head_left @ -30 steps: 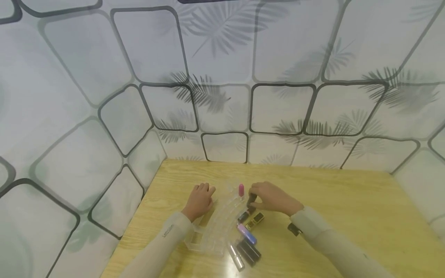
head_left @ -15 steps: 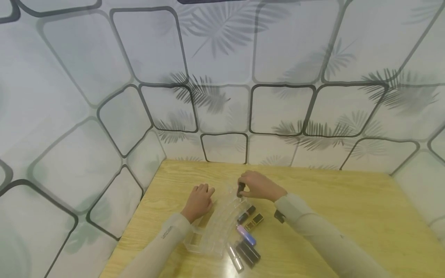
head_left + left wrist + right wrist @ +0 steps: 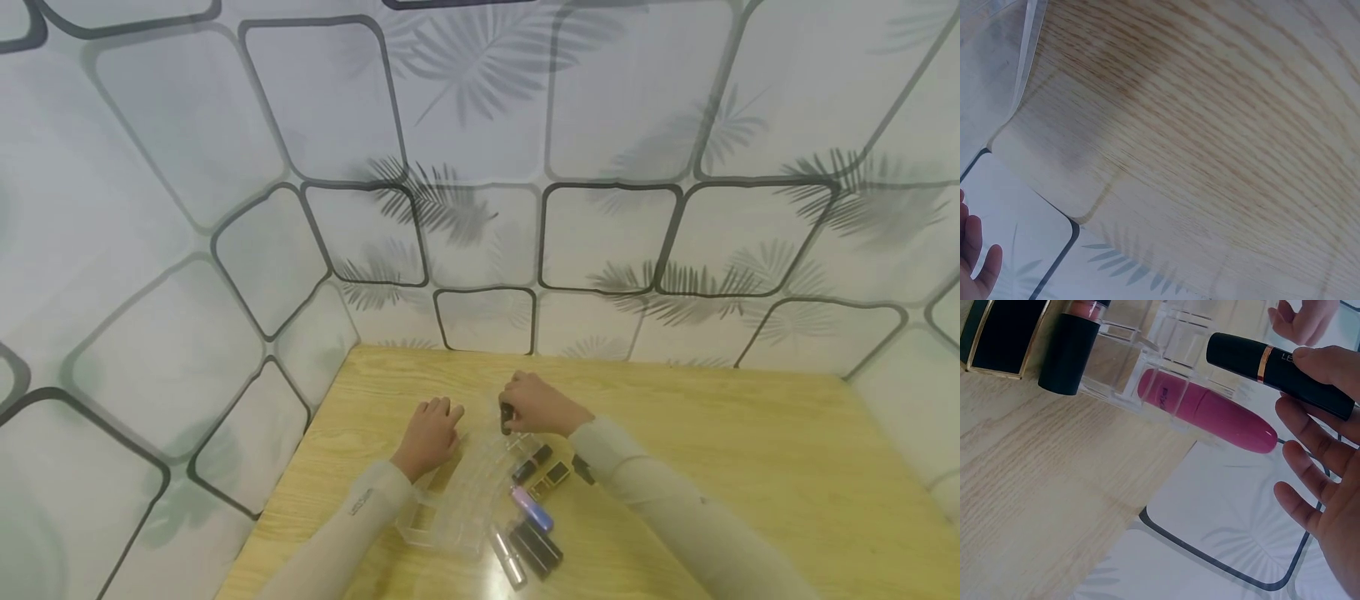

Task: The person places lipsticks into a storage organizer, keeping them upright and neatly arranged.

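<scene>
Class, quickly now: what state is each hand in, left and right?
Left hand: open, with nothing visibly held.
Right hand: closed, pinching a black lipstick tube with a gold-toned band.

The table (image 3: 750,467) is yellowish wood with wavy lines. A clear rack (image 3: 459,508) sits on it. To the right of the rack lie a dark tube (image 3: 532,463), a black and gold tube (image 3: 550,479), a purple and blue tube (image 3: 532,509), a shiny silver tube (image 3: 509,558) and a chunky black thing (image 3: 537,546).
</scene>
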Demonstrator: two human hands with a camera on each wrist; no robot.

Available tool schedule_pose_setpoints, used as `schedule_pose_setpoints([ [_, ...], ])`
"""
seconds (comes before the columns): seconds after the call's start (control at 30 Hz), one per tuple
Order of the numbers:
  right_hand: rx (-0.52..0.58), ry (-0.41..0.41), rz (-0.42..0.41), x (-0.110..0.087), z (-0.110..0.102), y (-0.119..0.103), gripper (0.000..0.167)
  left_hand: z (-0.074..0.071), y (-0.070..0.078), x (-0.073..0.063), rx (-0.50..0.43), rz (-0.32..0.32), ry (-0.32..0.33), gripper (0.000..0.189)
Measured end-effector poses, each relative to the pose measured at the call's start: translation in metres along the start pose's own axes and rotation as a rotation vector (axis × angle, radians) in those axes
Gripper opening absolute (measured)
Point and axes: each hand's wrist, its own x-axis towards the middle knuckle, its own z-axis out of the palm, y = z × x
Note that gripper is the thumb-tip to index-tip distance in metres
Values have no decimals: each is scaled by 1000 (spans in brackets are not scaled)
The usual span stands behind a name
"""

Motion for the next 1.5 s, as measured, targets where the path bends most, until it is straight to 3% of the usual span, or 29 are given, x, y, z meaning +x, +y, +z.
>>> schedule_pose_setpoints([
  [0.13, -23, -4, 2, 0, 5, 0, 19, 0, 1, 1, 8, -1, -9, 24],
  [0.37, -77, -14, 23, 1, 14, 2, 20, -2, 1, 0, 29, 19, 33, 24],
  [0.77, -84, -46, 44, -1, 23, 4, 22, -3, 2, 1, 15, 14, 10, 22],
  [1.3, -51, -5, 23, -1, 24, -1, 25, -4, 3, -3, -9, -3, -7, 23],
  [1.5, -39, 15, 24, -2, 25, 5, 34, -4, 2, -2, -5, 1, 3, 23],
])
